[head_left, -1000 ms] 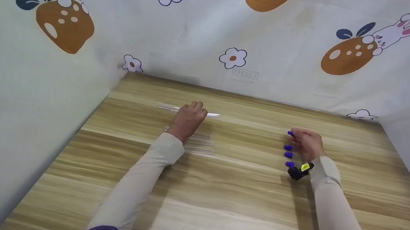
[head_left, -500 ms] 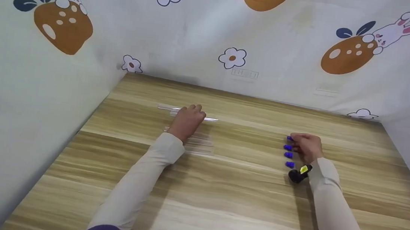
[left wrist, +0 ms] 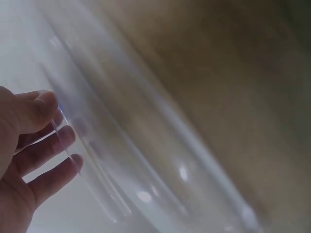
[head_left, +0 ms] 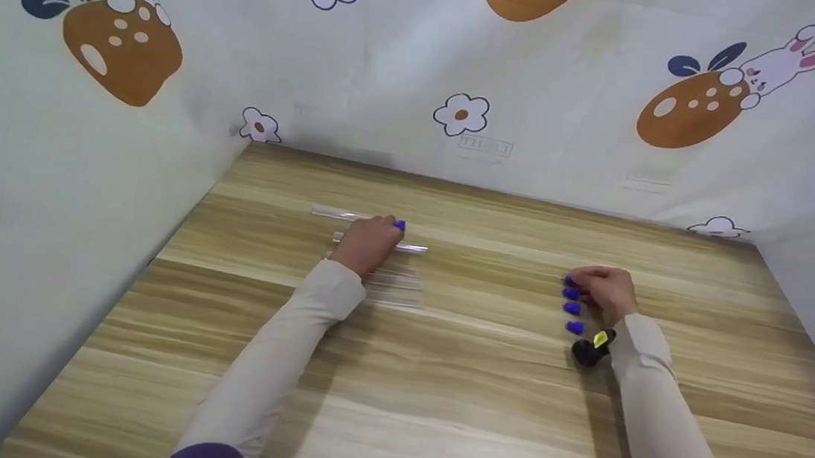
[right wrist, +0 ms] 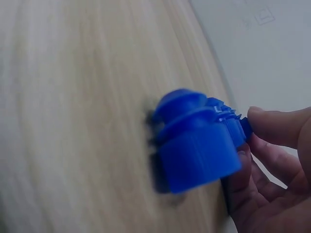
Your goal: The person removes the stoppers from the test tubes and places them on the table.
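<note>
My left hand point(head_left: 368, 246) is over clear test tubes at the left. In the left wrist view its thumb and index finger pinch a clear test tube point(left wrist: 104, 196), with a bit of blue at the fingertips. A tube with a blue stopper point(head_left: 399, 225) lies just beyond the hand; another tube point(head_left: 414, 248) runs beneath it. At the right, my right hand point(head_left: 611, 290) pinches a small blue stopper point(right wrist: 247, 127) between thumb and fingers. More ribbed blue stoppers point(head_left: 572, 308) lie in a column below it; one point(right wrist: 199, 150) looms large in the right wrist view.
Several more clear tubes point(head_left: 401, 292) lie side by side on the wood-grain table point(head_left: 452, 383), nearer than the left hand. A black camera point(head_left: 592, 349) hangs at the right wrist. Patterned white sheets point(head_left: 394, 56) rise behind and beside the table.
My left hand has shifted slightly nearer with one tube, uncovering the blue stopper on the far tube. The right hand has brought its stopper nearer, close to the others in the column.
</note>
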A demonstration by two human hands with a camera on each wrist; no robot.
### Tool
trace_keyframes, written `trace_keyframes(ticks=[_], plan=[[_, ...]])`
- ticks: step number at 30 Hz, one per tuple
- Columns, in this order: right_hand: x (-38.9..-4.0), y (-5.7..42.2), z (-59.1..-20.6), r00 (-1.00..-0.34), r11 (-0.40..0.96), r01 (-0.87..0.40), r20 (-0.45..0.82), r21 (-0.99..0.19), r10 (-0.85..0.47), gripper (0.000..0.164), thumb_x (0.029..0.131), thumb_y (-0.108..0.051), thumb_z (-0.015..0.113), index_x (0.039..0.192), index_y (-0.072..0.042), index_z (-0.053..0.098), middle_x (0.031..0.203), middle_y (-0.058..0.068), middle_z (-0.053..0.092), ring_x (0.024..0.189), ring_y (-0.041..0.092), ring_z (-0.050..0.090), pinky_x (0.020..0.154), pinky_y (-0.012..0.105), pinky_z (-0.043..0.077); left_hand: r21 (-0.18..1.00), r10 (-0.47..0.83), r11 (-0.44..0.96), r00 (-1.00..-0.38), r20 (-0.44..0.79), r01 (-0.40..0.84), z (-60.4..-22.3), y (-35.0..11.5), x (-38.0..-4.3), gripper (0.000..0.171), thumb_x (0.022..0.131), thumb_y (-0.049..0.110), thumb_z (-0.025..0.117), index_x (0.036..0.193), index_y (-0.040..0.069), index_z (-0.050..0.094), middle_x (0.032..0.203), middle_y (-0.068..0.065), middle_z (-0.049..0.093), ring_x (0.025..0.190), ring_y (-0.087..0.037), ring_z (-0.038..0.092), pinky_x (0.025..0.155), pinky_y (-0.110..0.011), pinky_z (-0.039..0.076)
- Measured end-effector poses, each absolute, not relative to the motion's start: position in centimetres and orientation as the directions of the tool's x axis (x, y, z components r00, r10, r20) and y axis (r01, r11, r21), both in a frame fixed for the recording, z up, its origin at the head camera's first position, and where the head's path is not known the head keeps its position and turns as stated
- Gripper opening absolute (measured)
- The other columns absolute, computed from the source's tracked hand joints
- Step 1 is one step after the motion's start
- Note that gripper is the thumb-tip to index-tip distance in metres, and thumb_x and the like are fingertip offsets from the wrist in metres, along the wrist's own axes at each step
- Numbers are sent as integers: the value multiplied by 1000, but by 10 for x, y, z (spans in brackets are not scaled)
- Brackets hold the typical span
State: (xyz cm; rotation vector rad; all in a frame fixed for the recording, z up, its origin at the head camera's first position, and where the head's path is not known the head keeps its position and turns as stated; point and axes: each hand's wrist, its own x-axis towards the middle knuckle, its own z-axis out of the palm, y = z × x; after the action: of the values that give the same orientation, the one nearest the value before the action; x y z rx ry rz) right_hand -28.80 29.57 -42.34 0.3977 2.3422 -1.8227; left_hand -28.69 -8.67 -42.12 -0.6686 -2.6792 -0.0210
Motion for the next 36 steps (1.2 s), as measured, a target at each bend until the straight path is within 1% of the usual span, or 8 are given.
trace_keyframes(ticks=[9,14,16,20,24,28,33,36], plan=[[-285,294,-422,-957,223,288,-272,-931,100,7,89,-9,64,91,-8,71,69,-10,69,65,4,63,63,18,52,-40,442,892,-848,294,451,-420,-87,-287,16,91,0,56,84,-1,70,84,-17,69,72,-31,68,61,-43,56],[-286,292,-424,-966,295,256,-234,-921,110,14,89,-10,64,99,-4,70,69,-13,68,63,2,63,63,17,52,-32,435,896,-862,261,442,-419,-87,-286,16,90,-2,56,85,-1,71,86,-17,70,74,-30,69,62,-43,57],[-286,292,-426,-970,319,240,-216,-917,111,15,89,-11,65,100,-3,70,68,-15,67,63,1,63,63,16,51,-25,435,896,-865,252,443,-419,-87,-285,16,90,-3,56,84,-1,71,86,-17,70,75,-31,68,63,-44,56],[-286,295,-428,-970,293,240,-218,-925,106,16,88,-9,65,101,-1,70,68,-14,68,64,1,65,64,16,52,-31,442,892,-859,257,450,-419,-84,-285,18,90,-4,53,85,-3,70,86,-19,69,75,-33,67,63,-46,56],[-285,298,-427,-968,286,247,-221,-926,121,25,89,-8,64,110,5,65,68,-14,68,64,1,64,63,16,52,-38,460,884,-850,258,466,-418,-81,-286,18,91,-4,53,87,-3,70,87,-20,69,76,-34,67,64,-45,56],[-285,294,-427,-963,297,263,-229,-918,143,30,89,-8,64,116,7,62,68,-14,67,64,2,63,63,16,52,-44,458,885,-850,259,464,-419,-83,-286,16,90,-3,54,86,-3,70,87,-19,69,76,-34,67,63,-45,56],[-286,287,-429,-958,287,278,-243,-917,152,30,90,-9,63,115,7,62,70,-13,67,65,3,62,63,18,51,-40,436,897,-870,229,440,-420,-89,-283,10,87,-3,59,87,-1,69,90,-18,70,80,-32,67,67,-45,55],[-285,289,-428,-955,276,282,-241,-919,173,28,90,-10,62,113,6,63,69,-12,67,64,4,61,62,18,51,-22,439,896,-874,208,444,-419,-88,-283,9,87,-2,60,90,-1,68,91,-19,69,82,-33,66,70,-46,54]])
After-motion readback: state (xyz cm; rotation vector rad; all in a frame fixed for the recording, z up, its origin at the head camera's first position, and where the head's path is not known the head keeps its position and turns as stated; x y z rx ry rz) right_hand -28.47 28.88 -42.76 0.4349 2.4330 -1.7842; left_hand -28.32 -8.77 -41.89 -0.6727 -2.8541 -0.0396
